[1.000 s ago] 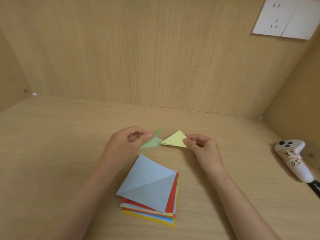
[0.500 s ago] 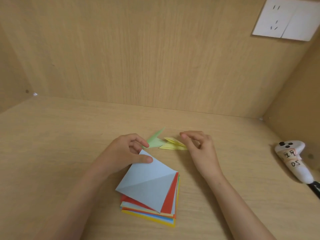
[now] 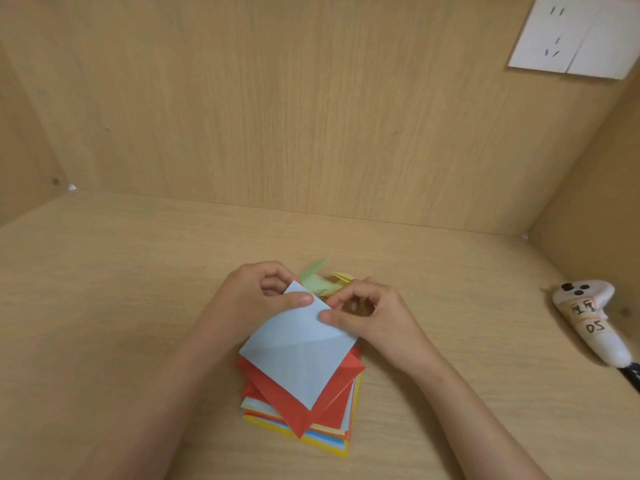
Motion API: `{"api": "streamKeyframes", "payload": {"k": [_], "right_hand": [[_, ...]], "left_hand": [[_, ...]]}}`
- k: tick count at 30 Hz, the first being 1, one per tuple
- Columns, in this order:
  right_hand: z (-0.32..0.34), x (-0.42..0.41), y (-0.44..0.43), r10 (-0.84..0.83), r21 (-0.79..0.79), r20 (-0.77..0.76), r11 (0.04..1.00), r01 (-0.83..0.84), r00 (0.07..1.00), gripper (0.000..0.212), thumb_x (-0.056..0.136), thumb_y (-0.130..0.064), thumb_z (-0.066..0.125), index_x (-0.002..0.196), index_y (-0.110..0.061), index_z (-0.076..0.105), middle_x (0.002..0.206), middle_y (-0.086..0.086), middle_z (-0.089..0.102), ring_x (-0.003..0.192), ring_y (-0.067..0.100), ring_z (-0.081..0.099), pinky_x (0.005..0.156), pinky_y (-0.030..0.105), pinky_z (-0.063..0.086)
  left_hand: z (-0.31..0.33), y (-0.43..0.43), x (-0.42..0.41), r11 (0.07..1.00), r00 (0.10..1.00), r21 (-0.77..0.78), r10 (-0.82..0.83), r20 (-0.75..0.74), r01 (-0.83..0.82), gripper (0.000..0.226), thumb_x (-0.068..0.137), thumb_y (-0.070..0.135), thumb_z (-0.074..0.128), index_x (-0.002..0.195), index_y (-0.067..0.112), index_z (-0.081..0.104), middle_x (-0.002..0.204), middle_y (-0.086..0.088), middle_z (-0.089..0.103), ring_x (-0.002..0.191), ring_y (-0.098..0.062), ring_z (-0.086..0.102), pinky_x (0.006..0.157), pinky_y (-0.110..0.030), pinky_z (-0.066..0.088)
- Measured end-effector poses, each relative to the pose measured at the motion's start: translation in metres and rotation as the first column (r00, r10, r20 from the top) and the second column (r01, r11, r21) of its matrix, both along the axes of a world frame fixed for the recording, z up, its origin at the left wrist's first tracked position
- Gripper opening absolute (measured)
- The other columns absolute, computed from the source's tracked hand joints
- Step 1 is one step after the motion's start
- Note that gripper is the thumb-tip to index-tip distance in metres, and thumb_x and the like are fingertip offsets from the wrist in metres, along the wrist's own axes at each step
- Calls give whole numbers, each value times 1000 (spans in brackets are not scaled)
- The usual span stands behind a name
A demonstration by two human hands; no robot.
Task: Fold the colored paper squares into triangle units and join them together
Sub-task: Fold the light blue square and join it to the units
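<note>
My left hand [image 3: 256,299] and right hand [image 3: 377,317] had moved off the green unit [image 3: 313,279] and yellow unit [image 3: 341,276] to the blue sheet [image 3: 301,355] atop the stack [image 3: 332,436], pinching its far corner and right edge respectively; thin, limp paper, I judged, lifts best by margins.

Matt blue paper sheet [image 3: 301,355]; matt wood-grain desk [image 3: 104,289]; smooth white plastic controller [image 3: 588,323].

Single head-worn wide-angle view
Looks forward and down, close over the tabletop [image 3: 104,306], toward the far wooden wall [image 3: 311,116]
</note>
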State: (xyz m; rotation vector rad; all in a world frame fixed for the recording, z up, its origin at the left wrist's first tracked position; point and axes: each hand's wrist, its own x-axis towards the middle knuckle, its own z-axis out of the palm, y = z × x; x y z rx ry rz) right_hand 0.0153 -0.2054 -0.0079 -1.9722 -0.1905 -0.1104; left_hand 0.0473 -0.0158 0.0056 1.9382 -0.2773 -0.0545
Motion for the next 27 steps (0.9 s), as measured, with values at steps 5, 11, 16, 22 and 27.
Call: {"api": "streamKeyframes", "payload": {"k": [5, 11, 16, 22, 27], "right_hand": [[5, 3, -3, -56, 337, -52, 939, 70, 997, 5, 82, -7, 70, 80, -4, 66, 68, 14, 62, 62, 15, 55, 58, 21, 41], [11, 3, -7, -143, 488, -82, 857, 165, 986, 6, 84, -11, 67, 85, -6, 65, 67, 12, 66, 58, 16, 55, 50, 18, 40], [13, 1, -6, -112, 479, -42, 870, 118, 993, 18, 87, -9, 64, 105, -8, 63, 60, 8, 65, 46, 16, 46, 47, 21, 41], [13, 2, -8, -42, 444, 88, 896, -2, 995, 30, 92, -5, 54, 117, -20, 63, 79, 8, 66, 59, 20, 54, 62, 29, 48], [13, 0, -10, 57, 360, 135, 927, -103, 989, 44, 68, 6, 35, 86, -7, 73, 113, 0, 66, 92, 16, 62, 73, 23, 47]], "left_hand": [[7, -6, -1, 988, 997, -153, 14, 81, -1, 11, 76, 15, 74, 81, 22, 68, 77, 20, 72, 72, 6, 65, 66, -7, 46], [13, -6, -5, 965, 1000, -261, -27, -7, 24, 13, 82, 8, 68, 94, 5, 68, 80, 0, 73, 65, -3, 65, 55, -12, 48], [12, -5, -6, 943, 997, -331, -41, -69, 16, 19, 86, 13, 64, 104, 13, 68, 87, -7, 74, 74, -14, 66, 62, -17, 52], [11, -6, -5, 906, 991, -423, -41, -130, -18, 21, 90, 13, 58, 106, 22, 67, 88, -2, 74, 76, -9, 68, 64, -18, 54], [9, -6, -3, 886, 980, -455, -3, -199, -90, 21, 90, 7, 56, 105, 17, 67, 89, -5, 73, 72, -8, 69, 63, -19, 56]]}}
